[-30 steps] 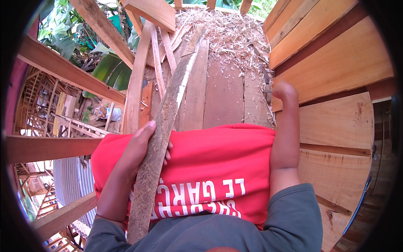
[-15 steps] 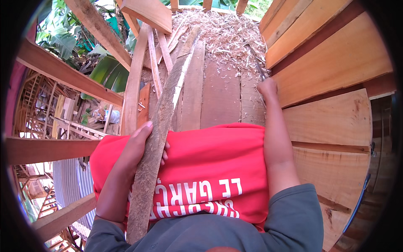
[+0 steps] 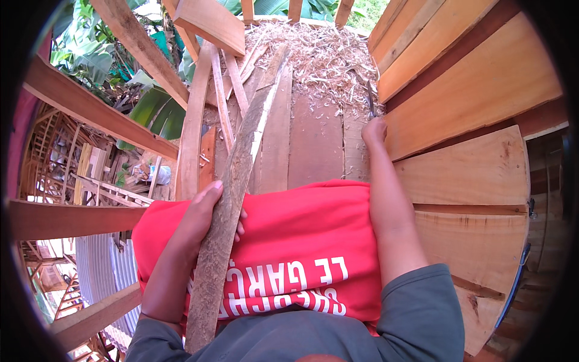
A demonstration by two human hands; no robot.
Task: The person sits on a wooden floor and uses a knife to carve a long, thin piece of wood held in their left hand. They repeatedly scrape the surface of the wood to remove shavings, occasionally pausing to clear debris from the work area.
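Observation:
My left hand is wrapped around a long rough wooden plank. The plank slants across my lap, from near my body up to the far floor, and its far part has a pale cut edge. Out to the right, my right hand is closed in a fist on a long dark-bladed knife. Its thin blade points away from me over the shavings, apart from the plank. The fist hides most of the handle. Red cloth with white lettering covers my legs under the plank.
Curly wood shavings pile up on the far plank floor. A board wall stands close on my right. Open wooden framing runs along the left, with leaves beyond. Thin strips and a thick timber block are ahead left.
My right hand has shifted slightly left and nearer to me, with the knife blade turned more straight ahead. My left hand keeps its hold on the plank.

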